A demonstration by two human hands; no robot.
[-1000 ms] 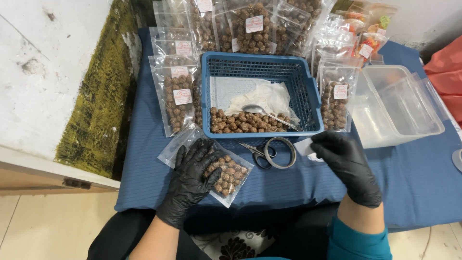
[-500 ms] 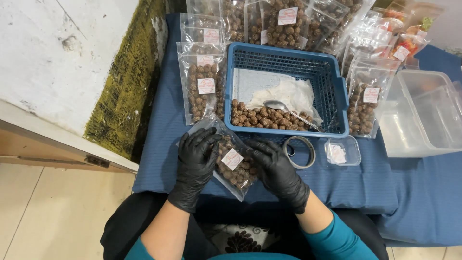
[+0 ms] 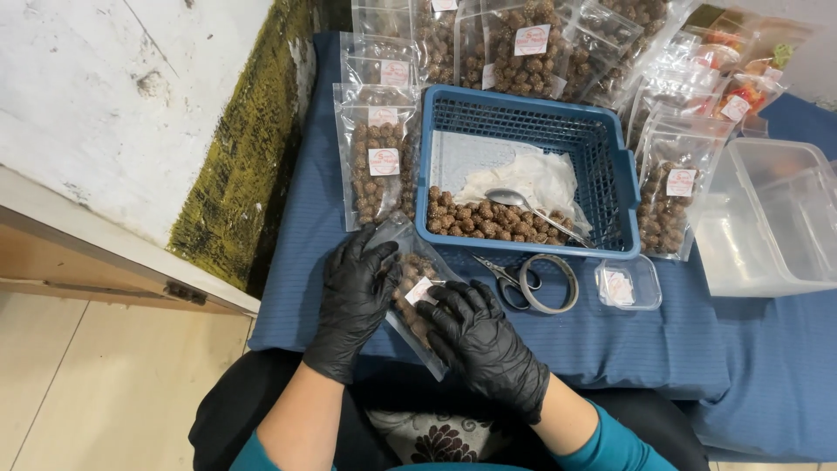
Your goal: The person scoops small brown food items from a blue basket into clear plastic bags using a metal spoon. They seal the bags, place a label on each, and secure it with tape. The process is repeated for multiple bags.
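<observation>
Across the dark blue cloth-covered table [image 3: 366, 288], rows of filled clear pouches with pale round labels [image 3: 523, 48] are lying at the far side, some running out of view past the top edge, so how many there are cannot be told. To the right, a clear plastic lidded tub [image 3: 767, 218] is sitting partly cut off by the frame. At the centre, a blue plastic mesh basket [image 3: 610, 174] is holding a heap of small brown balls [image 3: 488, 220], crumpled white paper and a metal spoon [image 3: 523, 202].

Just beside the basket's near wall, a clear plastic pouch of brown balls [image 3: 410, 292] is lying tilted on the cloth, near the table's front edge. The left hand in a black glove [image 3: 353, 301] is pressing flat along its left side, fingers spread; the right hand in a black glove [image 3: 479, 340] is closing over its lower end, fingers curled onto it.

Judging from this, the pouch could slide off the near edge if pushed further, and hard pressing may crush the balls or burst the film. Whether its mouth is sealed is hidden under the gloves.

Small scissors [image 3: 506, 277] and a grey ring [image 3: 549, 283] are lying close by, well within elbow reach, and a slip could snag them. The small clear lidded box [image 3: 628, 283] is hard to make out inside.
</observation>
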